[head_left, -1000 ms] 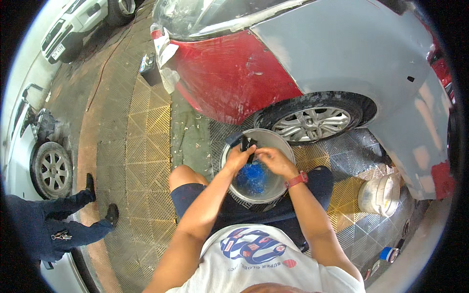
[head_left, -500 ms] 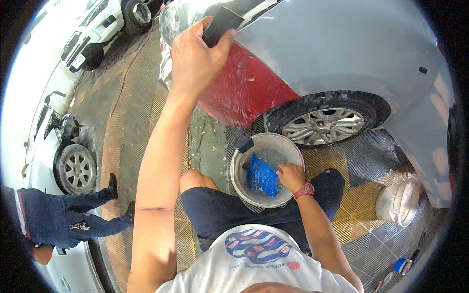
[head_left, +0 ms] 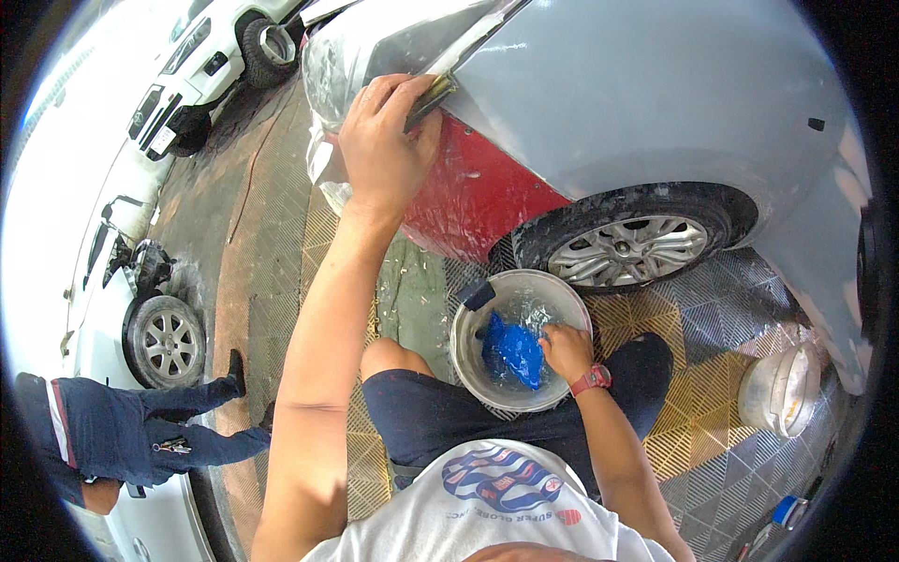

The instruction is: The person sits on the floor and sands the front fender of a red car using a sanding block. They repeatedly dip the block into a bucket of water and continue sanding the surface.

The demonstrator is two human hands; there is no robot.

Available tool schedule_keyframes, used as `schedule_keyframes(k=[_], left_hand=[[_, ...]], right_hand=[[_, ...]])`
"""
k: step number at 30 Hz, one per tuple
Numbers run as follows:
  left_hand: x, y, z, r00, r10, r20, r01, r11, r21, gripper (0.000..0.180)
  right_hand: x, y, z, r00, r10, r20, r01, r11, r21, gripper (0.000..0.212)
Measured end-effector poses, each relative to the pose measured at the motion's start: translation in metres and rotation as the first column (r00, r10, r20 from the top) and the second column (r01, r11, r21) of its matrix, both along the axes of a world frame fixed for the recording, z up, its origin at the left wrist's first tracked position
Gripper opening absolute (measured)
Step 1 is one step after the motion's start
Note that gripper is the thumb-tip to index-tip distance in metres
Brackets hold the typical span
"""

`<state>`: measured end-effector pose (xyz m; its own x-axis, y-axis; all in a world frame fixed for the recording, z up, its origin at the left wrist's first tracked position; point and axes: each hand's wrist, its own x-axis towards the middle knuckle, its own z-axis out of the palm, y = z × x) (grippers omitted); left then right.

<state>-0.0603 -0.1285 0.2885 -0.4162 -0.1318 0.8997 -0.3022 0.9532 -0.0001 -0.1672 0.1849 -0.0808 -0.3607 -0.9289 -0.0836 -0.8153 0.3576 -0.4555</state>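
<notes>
Before you, the grey-and-red car (head_left: 646,103) fills the far right; near its front wheel (head_left: 626,249) stands a round bucket (head_left: 463,354) of water with a crumpled blue bundle (head_left: 513,348) inside. Your left hand (head_left: 384,140), farther off at the car's corner, has its fingers closed around a dark block (head_left: 431,101). Your right hand (head_left: 567,354) curls its fingers over the bucket's right side; whether they grip anything, I cannot tell.
</notes>
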Motion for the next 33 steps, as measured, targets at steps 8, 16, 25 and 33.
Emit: schedule_keyframes(k=[8, 16, 25, 33], left_hand=[[-0.017, -0.007, 0.018, 0.994, -0.112, 0.018, 0.113, 0.99, -0.088, 0.024], [-0.014, -0.013, 0.014, 0.993, -0.11, 0.05, 0.115, 0.988, -0.106, 0.022], [-0.012, -0.018, 0.015, 0.992, -0.104, 0.065, 0.109, 0.991, -0.08, 0.018], [0.034, -0.017, -0.014, 0.992, -0.107, 0.071, 0.087, 0.966, 0.242, 0.017]], right_hand=[[0.003, -0.007, 0.013, 0.999, -0.048, 0.018, 0.048, 0.998, 0.028, 0.029], [0.004, -0.008, 0.004, 0.999, -0.042, -0.013, 0.042, 0.998, -0.053, 0.029], [0.0, -0.002, 0.0, 0.999, -0.027, 0.021, 0.027, 0.999, -0.018, 0.028], [0.0, -0.003, 0.007, 0.999, -0.026, 0.042, 0.027, 0.999, -0.022, 0.027]])
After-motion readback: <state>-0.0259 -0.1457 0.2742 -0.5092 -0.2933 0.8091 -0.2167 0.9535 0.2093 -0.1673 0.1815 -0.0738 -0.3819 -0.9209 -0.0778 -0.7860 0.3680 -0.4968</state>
